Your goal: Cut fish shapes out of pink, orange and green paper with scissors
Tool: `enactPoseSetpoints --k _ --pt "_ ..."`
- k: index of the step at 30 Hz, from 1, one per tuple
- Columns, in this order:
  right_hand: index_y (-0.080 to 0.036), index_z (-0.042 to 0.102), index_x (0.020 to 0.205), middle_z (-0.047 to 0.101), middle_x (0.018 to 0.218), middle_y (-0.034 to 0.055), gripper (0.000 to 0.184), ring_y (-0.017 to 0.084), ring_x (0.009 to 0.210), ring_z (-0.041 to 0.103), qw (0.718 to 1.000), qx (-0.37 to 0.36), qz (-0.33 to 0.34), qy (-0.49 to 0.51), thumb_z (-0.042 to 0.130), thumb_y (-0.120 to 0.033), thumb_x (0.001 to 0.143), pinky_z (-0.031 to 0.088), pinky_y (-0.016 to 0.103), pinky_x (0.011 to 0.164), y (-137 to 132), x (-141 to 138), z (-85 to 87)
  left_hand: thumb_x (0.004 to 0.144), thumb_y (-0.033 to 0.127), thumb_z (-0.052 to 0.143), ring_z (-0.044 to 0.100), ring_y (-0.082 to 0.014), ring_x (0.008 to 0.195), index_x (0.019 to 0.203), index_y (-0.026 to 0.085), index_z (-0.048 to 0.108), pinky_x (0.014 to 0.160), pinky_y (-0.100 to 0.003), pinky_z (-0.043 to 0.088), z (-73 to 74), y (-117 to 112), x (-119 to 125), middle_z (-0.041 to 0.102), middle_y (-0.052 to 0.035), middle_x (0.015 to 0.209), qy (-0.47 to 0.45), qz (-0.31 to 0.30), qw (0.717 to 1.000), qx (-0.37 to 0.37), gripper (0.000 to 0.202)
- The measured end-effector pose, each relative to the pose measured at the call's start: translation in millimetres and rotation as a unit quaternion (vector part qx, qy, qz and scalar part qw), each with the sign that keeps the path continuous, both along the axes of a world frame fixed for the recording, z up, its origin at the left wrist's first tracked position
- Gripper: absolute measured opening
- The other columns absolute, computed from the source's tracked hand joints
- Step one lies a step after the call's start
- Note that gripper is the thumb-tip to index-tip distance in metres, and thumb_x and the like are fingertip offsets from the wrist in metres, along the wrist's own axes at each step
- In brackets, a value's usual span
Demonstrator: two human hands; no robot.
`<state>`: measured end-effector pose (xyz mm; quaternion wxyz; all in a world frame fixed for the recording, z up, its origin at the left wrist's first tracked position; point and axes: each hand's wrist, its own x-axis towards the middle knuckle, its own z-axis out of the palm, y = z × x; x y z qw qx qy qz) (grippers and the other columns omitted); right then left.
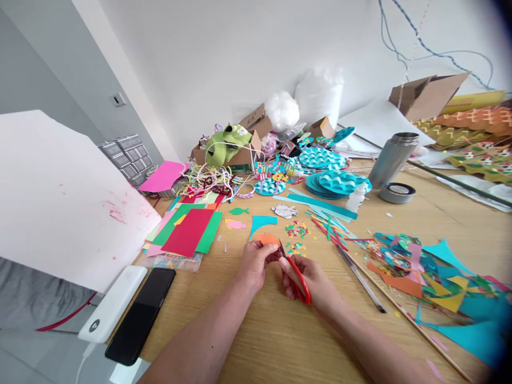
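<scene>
"Where's the orange paper (267, 238)?"

"Near the middle of the table (256, 346), pinched between the thumb and fingers of the left hand (253, 262). That hand is closed on it."

"And the right hand (314, 276)?"

"Curled round the red handles of the scissors (303, 285). The dark blades are at the paper's right edge — how wide they're parted, I can't tell."

"What's just beyond?"

"A blue paper piece (259, 221) with a curved inner edge. Left of it are a green fish (239, 211) and a pink fish (235, 224); a black-and-white fish (285, 211) lies to its right, above some confetti (297, 229)."

"Further out?"

"To the left, a red sheet (189, 232) over a green sheet (208, 239), with a black phone (140, 316) and a white power bank (114, 303) nearer the person. To the right, a pen (363, 281) beside a wooden stick (404, 314), then a spread of paper scraps (444, 296)."

"Anything at the back?"

"Wavy turquoise discs (338, 182) — and a metal flask (393, 161) to their right."
</scene>
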<state>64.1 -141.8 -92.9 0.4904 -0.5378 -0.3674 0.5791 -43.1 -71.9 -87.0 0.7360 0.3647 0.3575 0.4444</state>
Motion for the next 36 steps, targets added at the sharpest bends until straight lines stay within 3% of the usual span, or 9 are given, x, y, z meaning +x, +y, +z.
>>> enactPoseSetpoints --k 15,26,36 --pt "-0.021 0.045 0.066 0.057 0.048 -0.0035 0.061 0.011 0.036 0.052 1.000 -0.005 -0.014 -0.008 0.070 -0.075 0.057 0.036 0.021 0.035 4 -1 -12.9 0.052 0.022 0.079 0.057 -0.0120 0.060 0.066 0.013 0.067 0.062 -0.025 0.045 0.3 -1 1 0.063 -0.0011 0.063 -0.008 0.001 1.000 -0.016 0.021" --pt "-0.021 0.043 0.065 0.056 0.046 -0.0045 0.060 0.010 0.035 0.051 1.000 0.000 -0.005 0.013 0.073 -0.072 0.056 0.034 0.020 0.035 0 0 -0.7 0.051 0.021 0.080 0.058 -0.0112 0.059 0.065 0.013 0.068 0.060 -0.023 0.047 0.0 -2 1 0.064 -0.0012 0.063 -0.008 0.012 1.000 -0.024 0.020" --pt "-0.020 0.043 0.067 0.057 0.047 -0.0040 0.060 0.010 0.037 0.052 1.000 -0.005 -0.001 0.011 0.072 -0.072 0.058 0.035 0.019 0.037 0 -1 -0.6 0.051 0.021 0.079 0.058 -0.0114 0.059 0.066 0.012 0.068 0.060 -0.023 0.047 0.0 -2 1 0.065 -0.0019 0.063 -0.011 0.005 1.000 -0.023 0.020"
